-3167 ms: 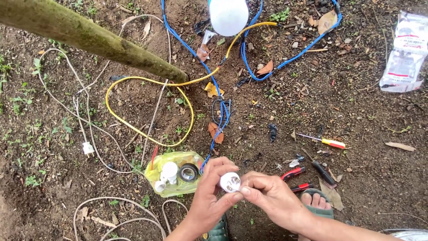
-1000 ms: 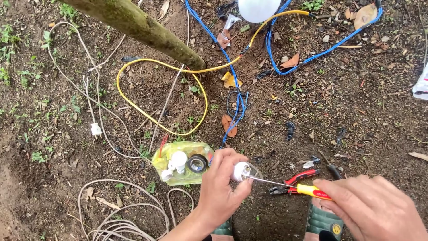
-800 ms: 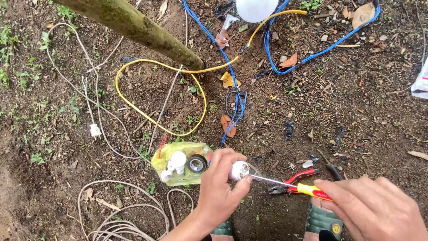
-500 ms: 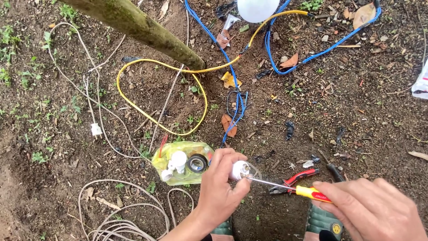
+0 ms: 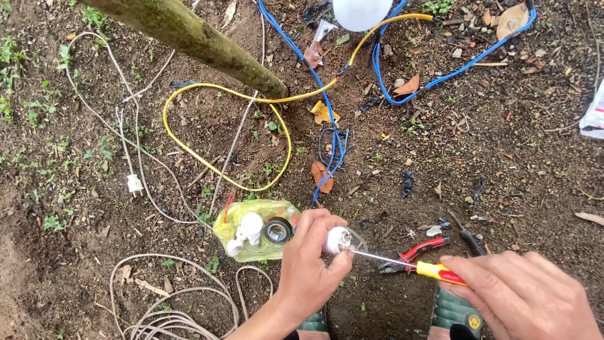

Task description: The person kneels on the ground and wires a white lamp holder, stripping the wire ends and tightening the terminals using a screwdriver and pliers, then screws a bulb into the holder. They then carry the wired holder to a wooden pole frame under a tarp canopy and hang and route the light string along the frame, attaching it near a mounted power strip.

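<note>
Low centre of frame, our left hand [image 5: 308,271] clamps the white lamp socket [image 5: 338,240] while our right hand [image 5: 522,296], closed on the screwdriver [image 5: 402,263], sets its tip in a terminal. Screw work underway; the blue cable [image 5: 327,113] lies unconnected above.

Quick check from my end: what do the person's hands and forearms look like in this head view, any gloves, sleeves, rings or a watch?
Both hands are bare. The left hand has no glove and no ring that I can see, and its forearm is bare down to the frame edge, with no sleeve or watch. The right hand is also ungloved and ringless; its wrist is cut off by the frame, so a sleeve or watch there cannot be told.
</note>
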